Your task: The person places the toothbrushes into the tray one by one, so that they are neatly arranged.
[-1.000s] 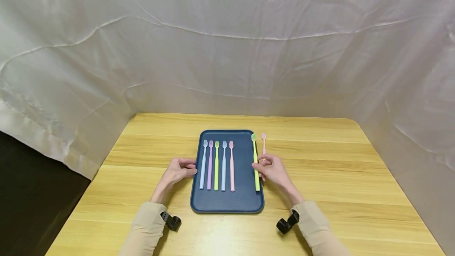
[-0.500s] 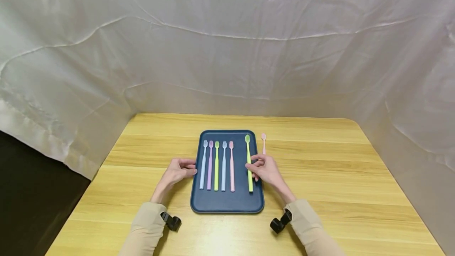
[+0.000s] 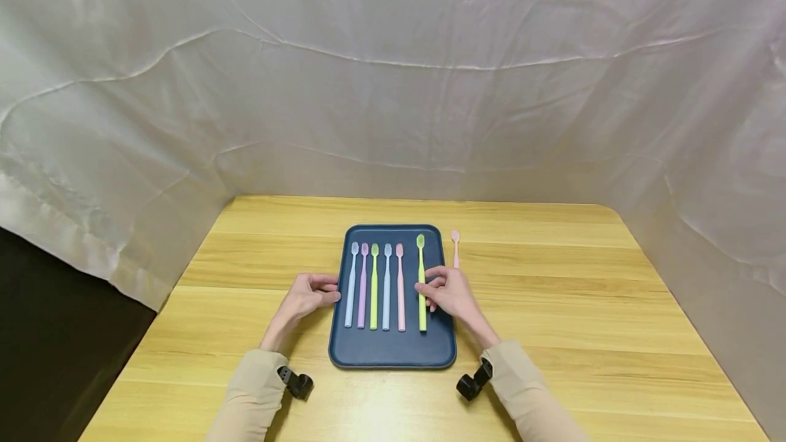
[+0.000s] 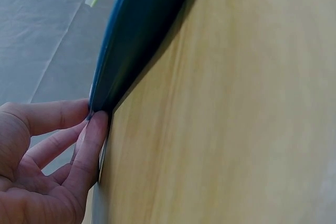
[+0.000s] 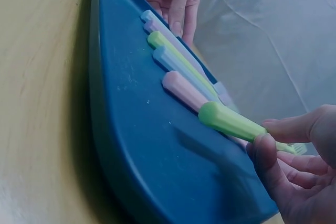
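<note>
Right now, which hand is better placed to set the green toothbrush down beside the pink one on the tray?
Right. The right hand already pinches the green toothbrush above the tray; the left hand only touches the tray's left edge.

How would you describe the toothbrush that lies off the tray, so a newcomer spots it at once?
Start at the dark blue tray in the middle of the wooden table. Just past its right edge, beyond the right hand, lies a pale pink toothbrush. It alone rests on bare wood; the others are over the tray.
</note>
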Available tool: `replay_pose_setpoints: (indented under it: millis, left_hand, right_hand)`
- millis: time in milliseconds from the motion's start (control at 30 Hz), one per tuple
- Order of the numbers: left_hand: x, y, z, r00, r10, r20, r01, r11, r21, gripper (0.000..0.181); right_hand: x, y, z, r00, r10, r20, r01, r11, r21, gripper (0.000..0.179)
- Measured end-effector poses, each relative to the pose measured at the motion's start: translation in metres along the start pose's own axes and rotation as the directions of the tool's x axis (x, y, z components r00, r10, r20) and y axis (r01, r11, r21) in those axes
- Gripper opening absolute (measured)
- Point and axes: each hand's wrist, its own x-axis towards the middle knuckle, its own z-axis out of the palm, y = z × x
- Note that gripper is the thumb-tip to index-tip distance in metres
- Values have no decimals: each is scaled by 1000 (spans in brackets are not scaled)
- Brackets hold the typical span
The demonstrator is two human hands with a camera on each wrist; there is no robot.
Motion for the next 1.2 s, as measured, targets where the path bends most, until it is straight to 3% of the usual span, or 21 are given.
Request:
replay_pose_setpoints:
  millis: [633,1200]
  left_hand:
    - [-1,0,0,1000,10,10,-10,1000,4,44]
    - [0,-2,-1,1000,17,11,-17,1000,-9,44]
  right_hand:
    - [2,3,12,999,-20,-30,19,999,-33,23]
    - [3,3,14,1000,-7,-19,5,994,-111,28]
